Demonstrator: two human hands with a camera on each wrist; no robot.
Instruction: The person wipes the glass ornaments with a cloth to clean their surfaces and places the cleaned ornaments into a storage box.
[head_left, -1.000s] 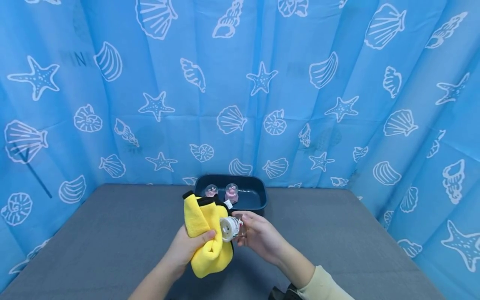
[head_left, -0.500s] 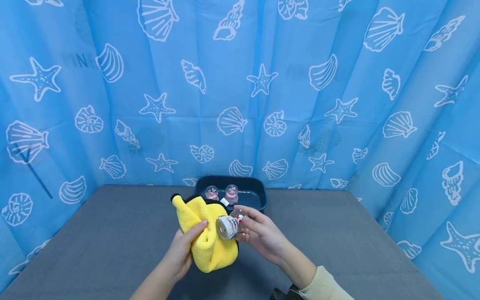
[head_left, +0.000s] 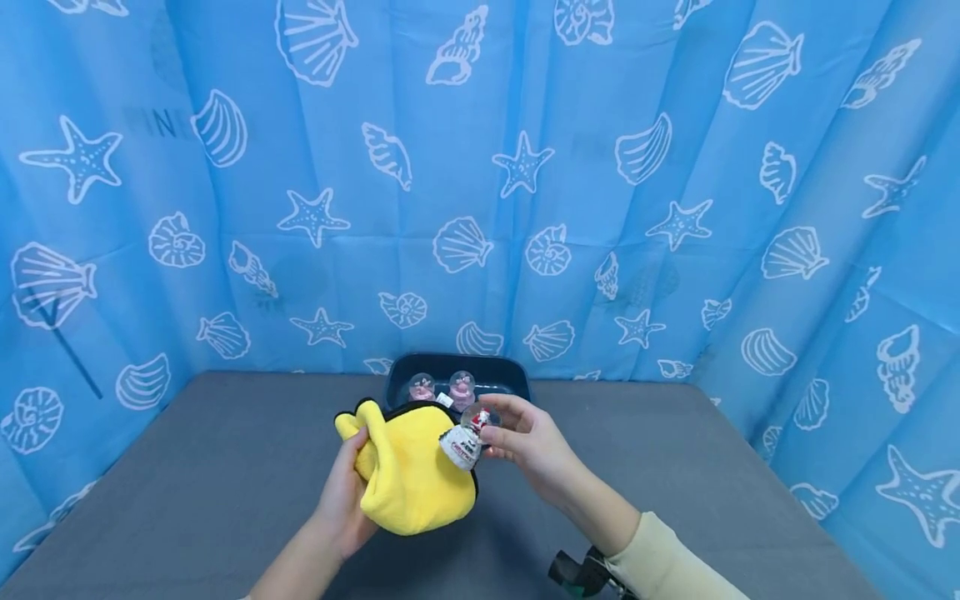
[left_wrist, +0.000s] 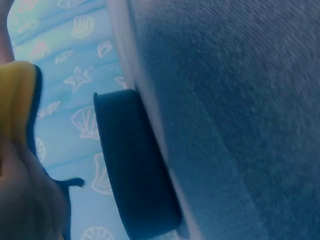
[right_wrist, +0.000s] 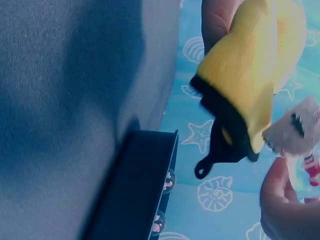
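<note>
My left hand [head_left: 347, 492] grips a bunched yellow cloth [head_left: 420, 479] with black edging, thumb on top of a fold. A black hanging loop [right_wrist: 202, 166] on the cloth shows in the right wrist view. My right hand [head_left: 534, 442] pinches a small snow globe [head_left: 480, 418] by its clear dome. Inside the dome is a red and white figure. The globe's white lettered base [head_left: 460, 448] tilts down to the left, in front of the cloth; whether they touch I cannot tell.
Behind the hands, a dark blue tray [head_left: 516, 377] stands on the grey table [head_left: 187, 467]. In it are two pink snow globes, a left one [head_left: 422, 387] and a right one [head_left: 462, 390]. A blue shell-print curtain [head_left: 405, 267] hangs behind the table.
My right hand has turned the snow globe, so its underside no longer faces the head camera and its dome is higher. The cloth has spread out, its left corner shifting left with my left hand.
</note>
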